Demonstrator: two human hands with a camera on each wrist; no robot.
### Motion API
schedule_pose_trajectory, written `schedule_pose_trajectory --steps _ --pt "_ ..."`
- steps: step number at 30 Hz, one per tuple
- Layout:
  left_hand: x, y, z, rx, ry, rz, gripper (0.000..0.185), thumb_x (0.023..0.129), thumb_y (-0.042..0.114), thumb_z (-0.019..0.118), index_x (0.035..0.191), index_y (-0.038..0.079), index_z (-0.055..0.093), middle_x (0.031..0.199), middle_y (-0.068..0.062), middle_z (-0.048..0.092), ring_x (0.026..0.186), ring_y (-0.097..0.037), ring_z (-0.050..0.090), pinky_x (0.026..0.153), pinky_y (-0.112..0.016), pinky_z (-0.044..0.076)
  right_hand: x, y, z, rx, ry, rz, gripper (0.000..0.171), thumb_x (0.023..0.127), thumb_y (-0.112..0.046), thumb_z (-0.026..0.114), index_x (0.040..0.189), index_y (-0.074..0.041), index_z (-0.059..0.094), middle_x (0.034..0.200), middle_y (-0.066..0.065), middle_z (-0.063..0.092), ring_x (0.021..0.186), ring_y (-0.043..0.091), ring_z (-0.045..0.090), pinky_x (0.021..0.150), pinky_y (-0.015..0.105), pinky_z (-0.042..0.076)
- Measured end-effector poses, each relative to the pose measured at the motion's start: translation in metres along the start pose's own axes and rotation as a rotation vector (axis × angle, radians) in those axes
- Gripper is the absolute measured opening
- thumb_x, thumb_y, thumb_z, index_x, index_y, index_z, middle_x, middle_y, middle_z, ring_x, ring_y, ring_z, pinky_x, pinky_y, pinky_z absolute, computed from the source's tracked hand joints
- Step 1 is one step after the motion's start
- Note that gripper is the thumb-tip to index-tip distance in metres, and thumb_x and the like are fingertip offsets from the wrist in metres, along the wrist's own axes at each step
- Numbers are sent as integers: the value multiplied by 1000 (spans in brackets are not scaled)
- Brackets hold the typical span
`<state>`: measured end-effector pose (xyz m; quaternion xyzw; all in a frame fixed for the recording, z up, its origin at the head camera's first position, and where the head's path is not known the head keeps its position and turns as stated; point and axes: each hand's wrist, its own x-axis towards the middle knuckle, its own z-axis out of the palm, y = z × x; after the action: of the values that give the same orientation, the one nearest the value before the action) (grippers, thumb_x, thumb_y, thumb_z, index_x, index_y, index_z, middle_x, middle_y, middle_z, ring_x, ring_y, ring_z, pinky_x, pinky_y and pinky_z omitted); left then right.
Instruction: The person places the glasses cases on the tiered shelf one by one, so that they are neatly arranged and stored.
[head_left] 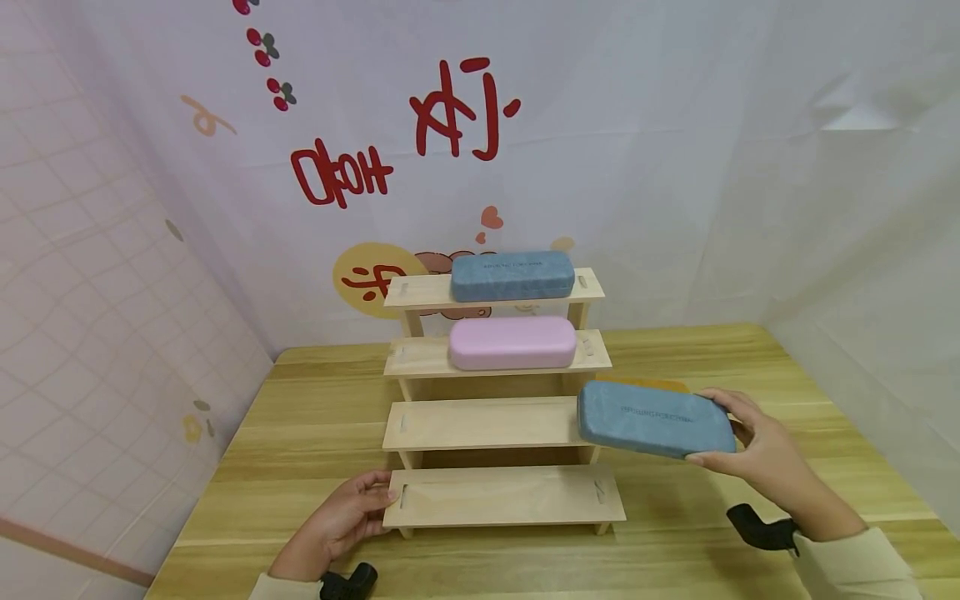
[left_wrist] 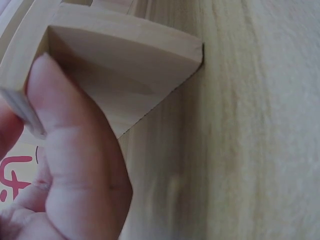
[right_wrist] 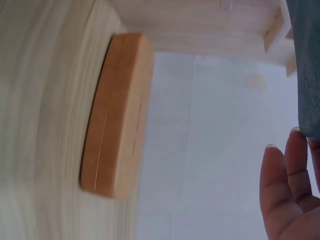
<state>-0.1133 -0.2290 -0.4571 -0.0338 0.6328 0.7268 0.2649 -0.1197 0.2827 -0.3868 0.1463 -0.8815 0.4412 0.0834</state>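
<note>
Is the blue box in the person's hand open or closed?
Closed. The blue case in the right hand shows its lid flat against the base, with no gap along the edge.

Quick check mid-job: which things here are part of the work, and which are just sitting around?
In hand:
right hand holding blue felt glasses case
left hand touching the stepped wooden display shelf

Lying about:
orange case on the wooden table
pink case
second blue case

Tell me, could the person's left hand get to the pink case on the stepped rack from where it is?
Probably yes. The left hand rests at the bottom step, holding nothing. The pink case lies two steps up, with the bare step between and nothing over it.
</note>
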Motion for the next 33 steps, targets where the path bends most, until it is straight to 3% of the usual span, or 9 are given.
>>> schedule_pose_trajectory --steps 11,16,22,33 --pt "0 -1 -2 4 3 5 57 89 12 54 132 -11 25 101 -7 54 80 -17 59 64 -28 48 21 -20 28 55 -45 -36 71 69 -11 78 130 -8 41 127 5 37 105 -2 39 82 5 33" --pt "0 -2 -3 -4 -5 2 56 89 11 54 132 -10 25 101 -7 54 80 -17 59 64 -28 48 33 -31 42 36 -63 -42 69 68 -19 79 128 -14 45 126 4 40 97 4 45 78 12 39" --pt "1 -2 -3 -5 -4 0 55 89 12 54 132 -9 26 100 -6 54 80 -17 59 63 -28 48 43 -41 56 77 -85 -70 69 66 -22 80 126 -14 47 124 6 42 98 9 46 82 13 39" --pt "3 -4 -4 -5 -10 6 54 90 12 54 132 -9 27 100 -6 55 80 -17 59 63 -28 48 57 -54 77 66 -113 -19 72 62 -35 82 124 -20 48 125 1 42 101 17 48 86 26 42"
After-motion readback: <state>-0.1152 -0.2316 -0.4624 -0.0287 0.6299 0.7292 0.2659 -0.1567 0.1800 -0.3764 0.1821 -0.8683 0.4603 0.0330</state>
